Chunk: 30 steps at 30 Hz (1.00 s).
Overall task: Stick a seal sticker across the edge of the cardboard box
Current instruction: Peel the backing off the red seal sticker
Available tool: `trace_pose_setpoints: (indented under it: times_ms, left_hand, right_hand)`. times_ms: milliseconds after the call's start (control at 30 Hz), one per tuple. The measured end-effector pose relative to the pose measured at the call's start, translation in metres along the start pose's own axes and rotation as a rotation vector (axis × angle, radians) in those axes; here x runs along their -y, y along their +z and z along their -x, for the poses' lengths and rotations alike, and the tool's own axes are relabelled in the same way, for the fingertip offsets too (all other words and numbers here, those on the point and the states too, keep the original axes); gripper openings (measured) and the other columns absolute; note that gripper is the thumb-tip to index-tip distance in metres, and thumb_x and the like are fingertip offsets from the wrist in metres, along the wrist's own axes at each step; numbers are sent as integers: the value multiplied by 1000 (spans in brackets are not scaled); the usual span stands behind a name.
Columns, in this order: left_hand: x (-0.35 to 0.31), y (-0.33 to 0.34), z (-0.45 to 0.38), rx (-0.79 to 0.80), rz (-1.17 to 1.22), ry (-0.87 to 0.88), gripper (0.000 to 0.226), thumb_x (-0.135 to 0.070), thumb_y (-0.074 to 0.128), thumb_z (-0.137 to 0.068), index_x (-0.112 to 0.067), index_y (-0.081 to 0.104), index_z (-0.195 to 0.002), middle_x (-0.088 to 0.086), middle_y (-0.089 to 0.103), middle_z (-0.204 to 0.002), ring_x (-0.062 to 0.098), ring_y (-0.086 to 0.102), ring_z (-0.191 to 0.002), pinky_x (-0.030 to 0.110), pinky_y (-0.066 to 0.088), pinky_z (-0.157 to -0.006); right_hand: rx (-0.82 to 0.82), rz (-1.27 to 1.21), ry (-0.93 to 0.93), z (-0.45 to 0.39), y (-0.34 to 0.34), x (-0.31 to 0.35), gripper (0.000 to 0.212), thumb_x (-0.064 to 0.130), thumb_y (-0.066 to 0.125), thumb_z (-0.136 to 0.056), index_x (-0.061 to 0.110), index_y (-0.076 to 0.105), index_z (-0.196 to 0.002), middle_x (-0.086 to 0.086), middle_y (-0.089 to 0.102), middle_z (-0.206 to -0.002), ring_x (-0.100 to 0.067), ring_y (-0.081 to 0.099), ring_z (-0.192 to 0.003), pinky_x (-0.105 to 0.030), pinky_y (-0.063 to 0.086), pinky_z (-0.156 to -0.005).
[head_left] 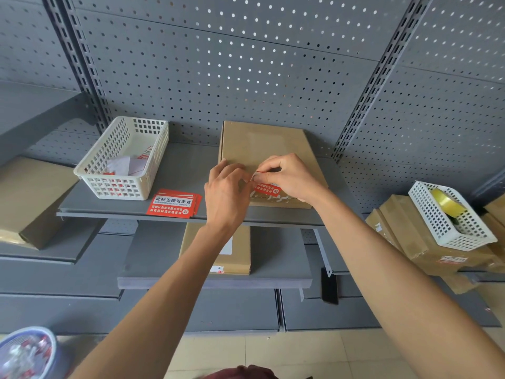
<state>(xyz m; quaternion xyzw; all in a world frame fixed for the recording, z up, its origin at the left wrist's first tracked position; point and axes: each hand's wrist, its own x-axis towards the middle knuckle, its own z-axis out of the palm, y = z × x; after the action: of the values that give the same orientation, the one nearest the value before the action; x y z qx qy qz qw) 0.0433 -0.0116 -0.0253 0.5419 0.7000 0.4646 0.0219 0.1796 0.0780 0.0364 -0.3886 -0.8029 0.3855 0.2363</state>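
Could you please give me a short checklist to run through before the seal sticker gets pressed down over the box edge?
1. Cardboard box lies flat on the shelf: ok.
2. Seal sticker sits at the box's near edge: ok.
3. Both hands hold it, left hand and right hand, by the upper end: ok.
4. Sticker folds over onto the box's front face: cannot tell, hands hide part of it.
5. Backing fully peeled off: cannot tell.
6. Spare stickers within reach, left of the box: ok.
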Motion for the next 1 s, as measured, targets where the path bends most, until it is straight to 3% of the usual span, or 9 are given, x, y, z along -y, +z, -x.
trace_pose_setpoints:
  times_ms: [133,267,467,700,867,1000]
  left_hand:
    - [1,-2,-2,31,3,-8,19,-36,73,-89,-18,76,-92,-6,70,-122,23,46,-134,46,48,-96]
    - [-2,-5,-3,51,4,2,14,-28,75,-87,-14,75,-90,-4,72,-119,26,48,-132,44,49,-94]
    - [-6,-11,-3,62,-24,23,15,-27,76,-85,-13,71,-87,-1,72,-114,30,51,-126,42,49,-89]
    - [-11,-14,-7,106,-52,-6,21,-30,71,-85,-21,68,-104,-2,66,-118,29,49,-117,43,48,-87]
    - [-12,-13,-8,92,-6,-17,12,-27,80,-80,-20,76,-88,-4,69,-113,29,51,-114,32,42,-86]
    - [-13,-14,-9,91,0,-23,14,-30,81,-80,-18,76,-87,-5,69,-116,26,50,-115,26,33,-84]
  right_hand:
    - [55,36,-16,5,-9,5,10,21,85,-78,28,81,-84,8,75,-95,-10,71,-94,-36,55,-93]
    - [40,173,16,8,-22,0,32,21,85,-76,23,78,-107,7,73,-108,-10,68,-101,-36,53,-98]
    - [-20,298,-47,11,-21,-6,10,14,85,-75,15,80,-83,4,74,-97,-16,69,-93,-40,53,-93]
    - [-56,325,-41,8,-18,-3,8,15,82,-78,21,78,-77,6,74,-95,-13,67,-91,-24,49,-81]
    - [-72,282,-34,10,-17,-4,6,11,82,-78,17,79,-77,5,74,-95,-14,68,-90,-26,51,-83]
    - [-75,292,-28,10,-17,-4,4,13,81,-80,16,79,-80,5,74,-97,-12,68,-92,-21,50,-82]
